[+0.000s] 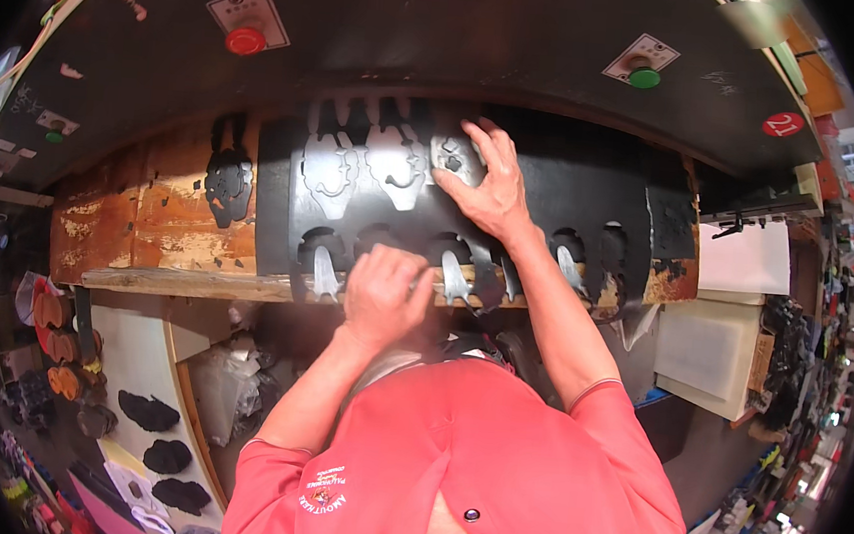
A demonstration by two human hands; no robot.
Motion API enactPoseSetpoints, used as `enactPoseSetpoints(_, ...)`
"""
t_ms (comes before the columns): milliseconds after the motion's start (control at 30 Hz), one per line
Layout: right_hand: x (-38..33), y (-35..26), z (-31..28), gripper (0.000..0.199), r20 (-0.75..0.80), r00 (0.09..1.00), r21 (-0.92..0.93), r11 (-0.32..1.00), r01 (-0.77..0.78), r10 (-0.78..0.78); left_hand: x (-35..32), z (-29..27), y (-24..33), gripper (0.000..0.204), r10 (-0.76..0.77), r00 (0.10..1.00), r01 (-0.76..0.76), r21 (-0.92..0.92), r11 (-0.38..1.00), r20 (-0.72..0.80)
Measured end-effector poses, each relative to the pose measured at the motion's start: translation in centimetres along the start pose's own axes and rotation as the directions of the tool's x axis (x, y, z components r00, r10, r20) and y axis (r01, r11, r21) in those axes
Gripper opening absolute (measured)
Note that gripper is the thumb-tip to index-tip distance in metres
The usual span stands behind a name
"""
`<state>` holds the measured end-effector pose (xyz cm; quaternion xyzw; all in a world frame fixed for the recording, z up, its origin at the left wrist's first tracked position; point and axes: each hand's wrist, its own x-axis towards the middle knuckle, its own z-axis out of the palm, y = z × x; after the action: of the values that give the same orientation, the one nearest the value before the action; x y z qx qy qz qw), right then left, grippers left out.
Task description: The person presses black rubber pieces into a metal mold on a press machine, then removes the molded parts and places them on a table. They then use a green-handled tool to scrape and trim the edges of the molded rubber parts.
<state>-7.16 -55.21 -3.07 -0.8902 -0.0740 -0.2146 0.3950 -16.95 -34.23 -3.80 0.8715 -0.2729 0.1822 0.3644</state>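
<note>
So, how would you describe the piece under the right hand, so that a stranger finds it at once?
Find the black sheet on the worn wooden board. In its upper row of cut-out holes, the right hand presses a grey metal cutter. It is the rightmost of that row, and the only one touched.

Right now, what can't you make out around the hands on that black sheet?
- Head view: whatever the left hand grips, hidden inside the closed fist.
- Metal cutting die under the right hand: fingers cover its right part.
- Near edge of the black cut-out sheet: blocked by forearms and the red shirt.
- Stacked goods at far right: too small, fisheye-bent.
</note>
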Motion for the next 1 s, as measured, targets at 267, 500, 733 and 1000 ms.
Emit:
enactPoseSetpoints(267, 0.9, 0.9, -12.8, 0.013, -0.561, 0.827, 0.227, 0.967, 0.112, 0.036, 0.7, 0.9, -0.2, 0.014, 0.007, 0.993, 0.0, 0.057, 0.998, -0.114)
enactPoseSetpoints(500, -2.5, 2.6, -20.0, 0.017, -0.432, 0.901, 0.147, 0.989, 0.026, 0.04, 3.4, 1.0, 3.4, 0.007, -0.036, 0.983, 0.045, 0.043, 0.998, -0.182)
enactPoseSetpoints(733, -11.8, 3.3, -17.6, 0.009, -0.342, 0.891, -0.345, 0.922, 0.176, -0.298, 5.6, 1.0, 8.3, 0.013, -0.035, 0.981, 0.056, 0.107, 0.993, -0.19)
enactPoseSetpoints(1000, -11.9, 4.2, -16.0, 0.01, -0.306, 0.933, -0.265, 0.958, 0.107, -0.189, 4.5, 1.3, 5.8, 0.015, -0.129, 0.985, 0.137, 0.069, 0.988, -0.114)
